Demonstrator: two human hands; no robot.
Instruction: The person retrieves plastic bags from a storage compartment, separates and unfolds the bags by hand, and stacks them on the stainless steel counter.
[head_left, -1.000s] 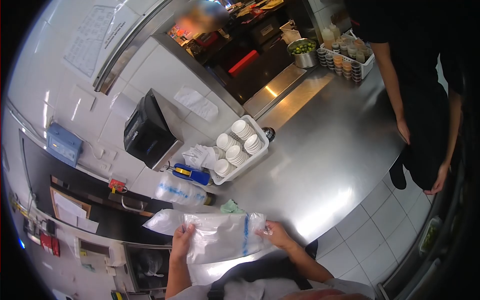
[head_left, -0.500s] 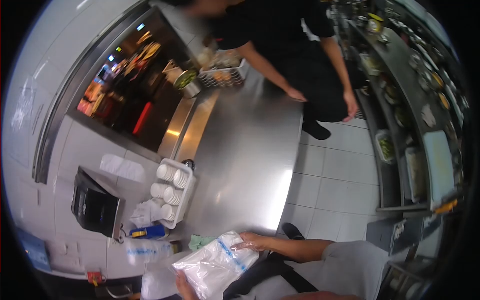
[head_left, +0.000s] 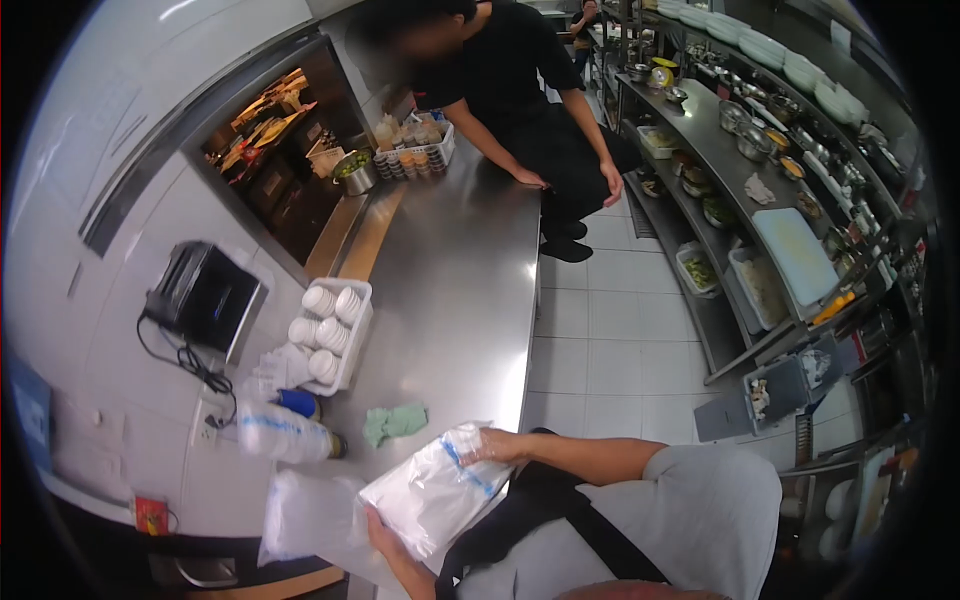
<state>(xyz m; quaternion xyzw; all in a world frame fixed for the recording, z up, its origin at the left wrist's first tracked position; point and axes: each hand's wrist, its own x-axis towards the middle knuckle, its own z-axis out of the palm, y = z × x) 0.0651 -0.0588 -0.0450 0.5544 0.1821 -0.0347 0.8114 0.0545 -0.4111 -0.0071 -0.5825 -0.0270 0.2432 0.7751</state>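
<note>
A clear plastic package with white contents and a blue printed band is held in front of my body, tilted over the near end of the steel table. My left hand grips its lower left edge. My right hand is closed on its upper right end, close to the blue band. What is inside cannot be made out. Beside it lies another clear plastic bag, partly behind the package. A crumpled green cloth rests on the table just beyond.
The steel table runs away from me. At its left stand a white basket of stacked white lids or cups, and a wrapped plastic bundle. A person in black leans on the far end. Shelves line the right.
My view has shifted, showing more of the shelves and the green cloth. Both hands still hold the package. The person in black keeps a hand on the table.
</note>
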